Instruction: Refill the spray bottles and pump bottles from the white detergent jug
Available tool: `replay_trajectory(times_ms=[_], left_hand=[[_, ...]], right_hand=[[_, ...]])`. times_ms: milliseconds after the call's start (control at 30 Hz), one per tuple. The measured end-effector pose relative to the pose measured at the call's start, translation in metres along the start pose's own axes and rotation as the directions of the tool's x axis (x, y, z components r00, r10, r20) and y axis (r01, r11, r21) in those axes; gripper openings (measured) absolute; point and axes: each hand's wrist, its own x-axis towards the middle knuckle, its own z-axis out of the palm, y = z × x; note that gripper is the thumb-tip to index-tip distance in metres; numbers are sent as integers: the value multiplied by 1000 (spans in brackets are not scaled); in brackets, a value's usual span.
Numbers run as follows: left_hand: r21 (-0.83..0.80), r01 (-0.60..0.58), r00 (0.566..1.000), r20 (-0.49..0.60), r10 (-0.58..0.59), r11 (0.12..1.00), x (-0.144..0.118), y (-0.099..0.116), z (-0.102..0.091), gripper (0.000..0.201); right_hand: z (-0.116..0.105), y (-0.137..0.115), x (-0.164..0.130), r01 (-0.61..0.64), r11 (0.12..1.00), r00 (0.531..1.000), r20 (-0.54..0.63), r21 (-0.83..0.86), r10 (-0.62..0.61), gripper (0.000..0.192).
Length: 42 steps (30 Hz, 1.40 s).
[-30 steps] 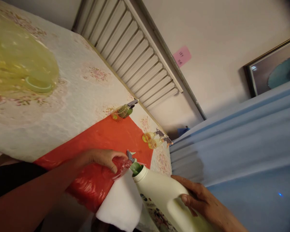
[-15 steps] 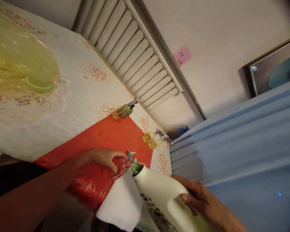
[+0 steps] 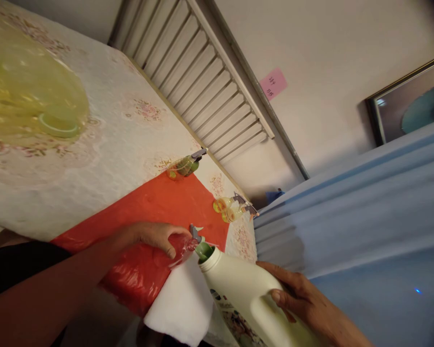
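Observation:
My left hand (image 3: 162, 239) is wrapped round a clear bottle (image 3: 183, 250), tilted over the red sheet (image 3: 144, 207). The bottle's neck is up against the green pouring spout (image 3: 204, 251) of a large cream jug (image 3: 238, 284). My right hand (image 3: 300, 291) grips the jug by its handle, and the jug leans toward the bottle. Whether liquid is flowing between them I cannot tell. Just behind the bottle's neck shows a grey trigger spray head (image 3: 195, 233); what it is joined to is hidden. A folded white cloth (image 3: 183, 306) lies below the bottle.
A green-tinted spray bottle (image 3: 188, 166) stands at the sheet's far edge. Two yellowish spray bottles (image 3: 229, 209) stand farther right. A yellow transparent bag (image 3: 32, 91) lies on the flowered tablecloth (image 3: 112, 96). Metal rails (image 3: 202, 62) and a blue curtain (image 3: 347, 202) border the table.

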Motion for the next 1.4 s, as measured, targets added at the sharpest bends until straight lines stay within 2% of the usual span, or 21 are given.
replay_trajectory(times_ms=[367, 533, 1100, 1400], left_hand=[[-9, 19, 1000, 4, -18, 1000, -3, 8, 0, 82], [7, 28, 1000, -7, -28, 1000, -2, 6, 0, 82], [-18, 1, 1000, 0, -1, 1000, 0, 0, 0, 82], [-21, 1, 1000, 2, -1, 1000, -3, 7, 1, 80]], right_hand=[[-1, 0, 1, -14, 1000, 1000, -3, 6, 14, 69], [-2, -2, 0, 12, 1000, 1000, 12, -3, -12, 67], [-2, -5, -1, -23, 1000, 1000, 6, 7, 23, 66], [-2, -5, 2, 6, 1000, 1000, 13, 5, -6, 70]])
